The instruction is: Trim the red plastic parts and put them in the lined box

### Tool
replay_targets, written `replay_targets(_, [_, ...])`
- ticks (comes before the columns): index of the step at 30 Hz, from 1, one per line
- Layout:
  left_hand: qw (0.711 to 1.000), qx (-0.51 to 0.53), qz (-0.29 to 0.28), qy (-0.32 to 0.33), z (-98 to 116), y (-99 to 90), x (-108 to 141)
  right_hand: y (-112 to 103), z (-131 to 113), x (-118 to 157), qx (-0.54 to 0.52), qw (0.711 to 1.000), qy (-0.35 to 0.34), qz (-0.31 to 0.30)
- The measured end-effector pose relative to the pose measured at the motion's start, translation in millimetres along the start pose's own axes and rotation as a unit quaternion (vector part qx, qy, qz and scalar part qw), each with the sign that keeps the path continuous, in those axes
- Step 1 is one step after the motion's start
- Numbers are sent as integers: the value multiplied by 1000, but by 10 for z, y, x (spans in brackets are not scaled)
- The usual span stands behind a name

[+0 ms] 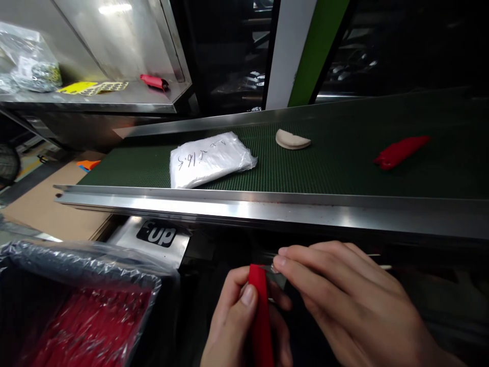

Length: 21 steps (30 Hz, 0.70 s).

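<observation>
My left hand (pixel 235 318) is closed around a long red piece (pixel 260 311), held upright with its flat end at the top; the thumb presses on its side. Close against that end, my right hand (pixel 344 295) pinches a thin metal tool (pixel 273 268) between thumb and fingertips. The tool's tip meets the top of the red piece. Two thin pale ends stick out behind the right hand; whether they belong to this tool I cannot tell. Most of the tool is hidden by the fingers.
Ahead runs a green conveyor belt (pixel 263 176) with a metal edge. On it lie a white plastic package (pixel 210 158), a cream half-round piece (pixel 292 139) and a red bundle (pixel 403 152). A plastic-lined bin (pixel 156 285) at lower left holds red pieces. Another red piece (pixel 153 81) rests on a metal shelf (pixel 133 99).
</observation>
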<state>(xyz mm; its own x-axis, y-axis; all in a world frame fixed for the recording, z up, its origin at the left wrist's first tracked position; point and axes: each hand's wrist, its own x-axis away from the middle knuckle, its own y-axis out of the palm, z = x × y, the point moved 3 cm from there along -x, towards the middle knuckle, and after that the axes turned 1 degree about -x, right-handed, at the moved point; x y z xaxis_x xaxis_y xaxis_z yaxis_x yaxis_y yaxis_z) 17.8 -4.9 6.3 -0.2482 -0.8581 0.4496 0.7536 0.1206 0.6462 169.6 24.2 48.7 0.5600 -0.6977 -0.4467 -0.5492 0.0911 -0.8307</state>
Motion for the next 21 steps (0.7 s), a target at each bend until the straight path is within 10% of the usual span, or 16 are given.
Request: replay_targets(21, [996,-55,63,16,181,116,-47,63,-204,118,28,999,-9,21])
